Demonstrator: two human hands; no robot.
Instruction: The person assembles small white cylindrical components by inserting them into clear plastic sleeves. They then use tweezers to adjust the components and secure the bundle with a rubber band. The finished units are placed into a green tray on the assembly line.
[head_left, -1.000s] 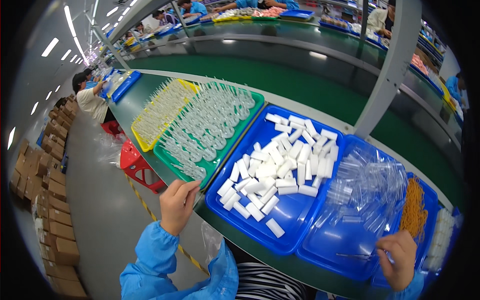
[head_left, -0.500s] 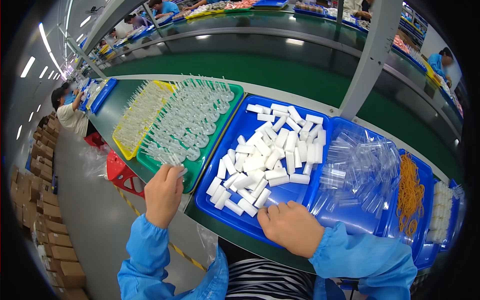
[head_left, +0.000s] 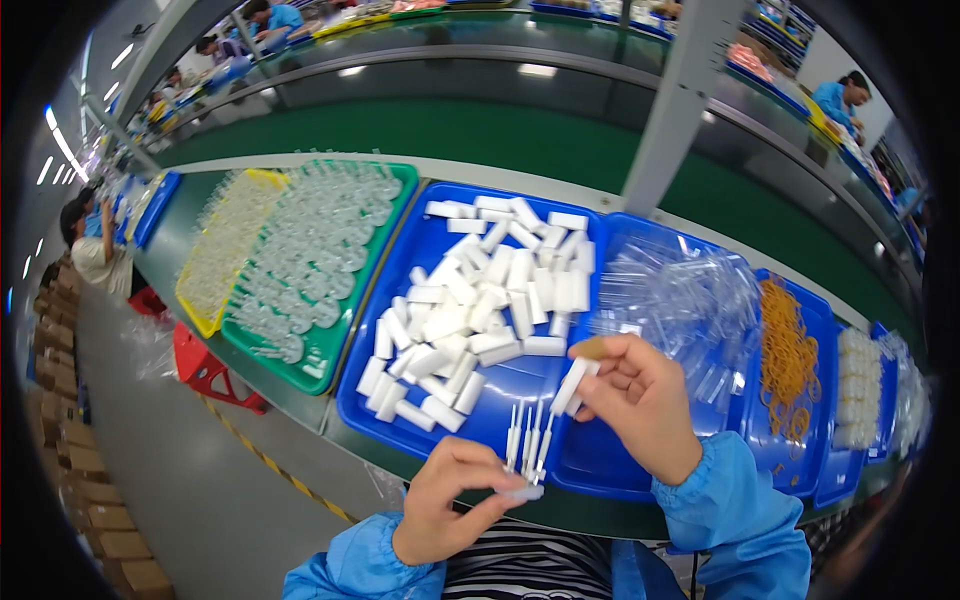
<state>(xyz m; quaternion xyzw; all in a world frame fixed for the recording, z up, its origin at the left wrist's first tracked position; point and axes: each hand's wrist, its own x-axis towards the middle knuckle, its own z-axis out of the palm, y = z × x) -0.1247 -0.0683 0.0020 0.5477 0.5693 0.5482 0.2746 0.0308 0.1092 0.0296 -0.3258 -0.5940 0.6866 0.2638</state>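
Note:
My left hand (head_left: 448,500), low in front of me, pinches the clear base of a pronged plastic piece (head_left: 527,455). Several thin white-and-clear prongs stand up from that base. Just above and to the right of the prongs, my right hand (head_left: 645,405) grips a short white block (head_left: 574,388) between thumb and fingers; whether it is one block or two pressed together I cannot tell. Many similar loose white blocks lie heaped in a blue tray (head_left: 362,425) beyond my left hand. Farther left, a green tray (head_left: 318,375) carries rows of clear pronged pieces.
At the far left sits a yellow tray (head_left: 205,325) of slender clear parts. To the right, blue trays hold clear plastic sleeves (head_left: 680,290), orange rubber bands (head_left: 788,350) and off-white parts (head_left: 857,390). A grey post (head_left: 680,110) rises behind the trays. Co-workers sit farther off.
My left hand has come from the green tray toward my middle with a pronged piece. My right hand has lifted off the blue tray with a white block. The view has shifted right.

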